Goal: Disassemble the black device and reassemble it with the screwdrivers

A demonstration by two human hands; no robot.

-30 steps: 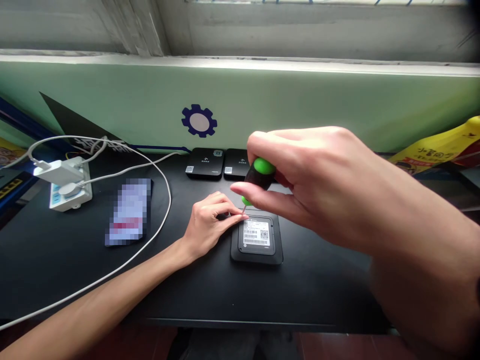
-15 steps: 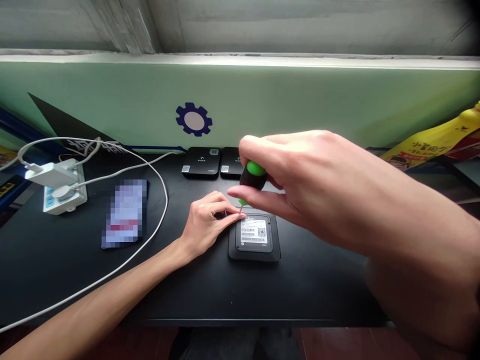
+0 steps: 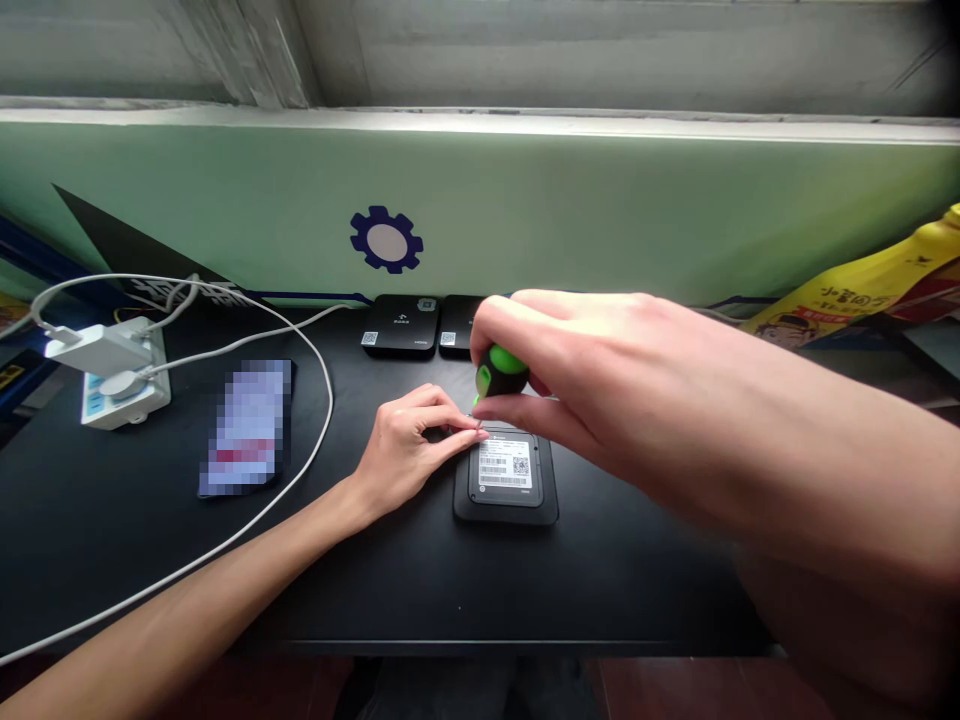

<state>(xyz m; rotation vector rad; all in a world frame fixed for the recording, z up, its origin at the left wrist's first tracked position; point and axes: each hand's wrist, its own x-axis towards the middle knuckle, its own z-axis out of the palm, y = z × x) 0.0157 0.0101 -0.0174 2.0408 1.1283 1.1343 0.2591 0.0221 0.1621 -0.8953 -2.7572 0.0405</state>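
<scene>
My right hand (image 3: 577, 370) is wrapped around the black and green handle of a screwdriver (image 3: 504, 370), tilted with its tip down. Below it lies a black set-top box (image 3: 545, 505), underside up, with a white label bearing barcodes and a QR code. The thin shaft meets the box near its far left corner. There the thumb and forefinger of my left hand (image 3: 412, 440) pinch around the shaft's lower end. Whether a screw sits at the tip is hidden by these fingers.
Two more black boxes, one on the left (image 3: 401, 325) and one partly behind my right hand (image 3: 454, 335), lie at the panel. A phone (image 3: 247, 425), a white power strip (image 3: 135, 400) with a charger and a looping white cable (image 3: 330, 385) occupy the left. A yellow packet (image 3: 847, 285) stands right.
My right hand and the screwdriver handle have come slightly lower and turned, the handle tilting more toward me. My left hand keeps its pinch at the tip, and the box stays in place.
</scene>
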